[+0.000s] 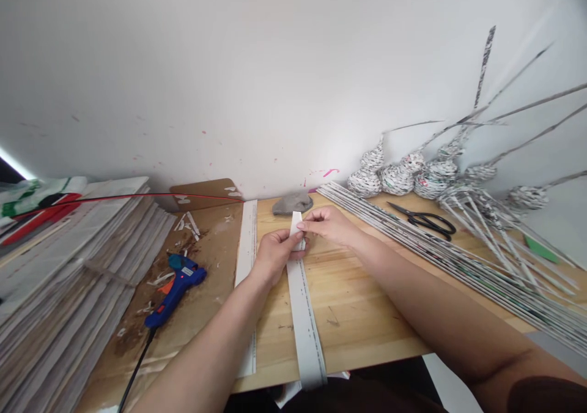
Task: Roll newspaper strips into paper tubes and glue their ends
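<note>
A long white paper strip [304, 306] with a line of small print along one edge runs up the wooden table from its front edge, where it hangs over. Near the strip's far end, my left hand [277, 251] grips it between thumb and fingers. My right hand [325, 224] pinches the same strip just above, from the right side. Another white strip [247, 235] lies flat to the left of my left hand. Behind my hands, a grey cloth lump [292, 203] rests against the wall.
On stained cardboard [202, 315] at left lies a blue glue gun [177, 290] with its cord. Stacked paper bundles [92, 290] stand farther left. To the right are rolled paper sticks [413, 248], black scissors [426, 220] and several woven paper gourds [397, 178] with long protruding stems.
</note>
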### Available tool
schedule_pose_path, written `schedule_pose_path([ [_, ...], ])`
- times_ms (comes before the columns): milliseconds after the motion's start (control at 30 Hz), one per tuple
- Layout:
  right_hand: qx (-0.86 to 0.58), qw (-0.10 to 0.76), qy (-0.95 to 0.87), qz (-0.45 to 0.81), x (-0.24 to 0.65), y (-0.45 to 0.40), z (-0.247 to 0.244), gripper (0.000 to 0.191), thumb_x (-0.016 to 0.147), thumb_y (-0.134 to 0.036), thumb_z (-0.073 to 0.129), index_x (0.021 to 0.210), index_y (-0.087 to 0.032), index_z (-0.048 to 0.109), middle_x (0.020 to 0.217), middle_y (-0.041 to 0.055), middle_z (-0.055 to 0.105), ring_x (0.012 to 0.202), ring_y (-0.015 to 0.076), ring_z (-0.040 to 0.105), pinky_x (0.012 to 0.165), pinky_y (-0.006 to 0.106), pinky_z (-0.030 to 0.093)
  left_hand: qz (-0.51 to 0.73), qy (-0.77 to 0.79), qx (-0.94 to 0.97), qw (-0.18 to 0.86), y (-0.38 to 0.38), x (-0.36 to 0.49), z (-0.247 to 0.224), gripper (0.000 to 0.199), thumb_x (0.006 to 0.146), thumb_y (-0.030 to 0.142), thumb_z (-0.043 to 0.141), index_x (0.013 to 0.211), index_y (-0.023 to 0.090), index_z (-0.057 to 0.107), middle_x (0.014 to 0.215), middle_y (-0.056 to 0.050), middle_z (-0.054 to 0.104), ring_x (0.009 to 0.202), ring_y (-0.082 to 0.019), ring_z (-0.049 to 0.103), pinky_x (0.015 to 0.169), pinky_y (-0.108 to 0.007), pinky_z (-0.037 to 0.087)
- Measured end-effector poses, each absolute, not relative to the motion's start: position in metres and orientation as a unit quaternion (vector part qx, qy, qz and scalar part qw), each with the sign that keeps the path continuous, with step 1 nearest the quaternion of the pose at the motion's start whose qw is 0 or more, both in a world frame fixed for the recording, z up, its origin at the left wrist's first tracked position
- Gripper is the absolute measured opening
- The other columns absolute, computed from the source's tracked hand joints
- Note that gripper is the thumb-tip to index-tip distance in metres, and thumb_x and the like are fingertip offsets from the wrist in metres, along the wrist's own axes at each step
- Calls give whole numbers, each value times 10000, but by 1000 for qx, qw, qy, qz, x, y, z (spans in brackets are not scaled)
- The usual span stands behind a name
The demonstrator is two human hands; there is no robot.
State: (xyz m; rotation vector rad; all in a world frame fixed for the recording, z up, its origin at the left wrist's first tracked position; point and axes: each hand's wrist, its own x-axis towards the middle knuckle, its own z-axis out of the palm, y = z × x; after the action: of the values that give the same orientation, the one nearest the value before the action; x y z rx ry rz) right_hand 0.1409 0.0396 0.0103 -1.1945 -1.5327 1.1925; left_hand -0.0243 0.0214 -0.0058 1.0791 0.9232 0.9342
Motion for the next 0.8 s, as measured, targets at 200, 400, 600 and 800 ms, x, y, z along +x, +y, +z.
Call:
schedule_pose_path([
  [200, -420, 389, -607, 552, 144, 39, 13, 279, 707, -400, 697, 797, -137, 712, 585, 11, 631, 462, 74, 471, 423, 206, 273, 411, 403, 468, 671, 20, -25, -1, 378, 682, 449, 700, 849, 111, 711, 839, -121, 709, 743, -208, 664, 650, -318, 541],
  [400, -418, 389, -612, 547, 146, 41, 10, 217, 730, -343, 677, 750, -130, 710, 584, 4, 614, 456, 58, 424, 419, 199, 262, 406, 413, 464, 671, 21, -25, -2, 378, 698, 416, 691, 916, 107, 709, 846, -127, 712, 745, -213, 667, 628, -306, 536],
  [600, -405, 366, -622, 561, 147, 41, 12, 233, 779, -353, 619, 741, -135, 692, 583, 13, 608, 494, 76, 461, 401, 190, 261, 399, 416, 474, 665, 22, -27, -2, 325, 678, 346, 718, 901, 110, 713, 859, -119, 713, 744, -206, 663, 671, -322, 538],
  [800, -425, 367, -615, 553, 145, 40, 13, 238, 781, -349, 606, 728, -129, 679, 557, -9, 560, 466, 63, 431, 386, 185, 259, 397, 427, 487, 650, 19, -26, 3, 353, 695, 385, 698, 912, 107, 708, 827, -111, 713, 744, -217, 664, 653, -328, 537],
])
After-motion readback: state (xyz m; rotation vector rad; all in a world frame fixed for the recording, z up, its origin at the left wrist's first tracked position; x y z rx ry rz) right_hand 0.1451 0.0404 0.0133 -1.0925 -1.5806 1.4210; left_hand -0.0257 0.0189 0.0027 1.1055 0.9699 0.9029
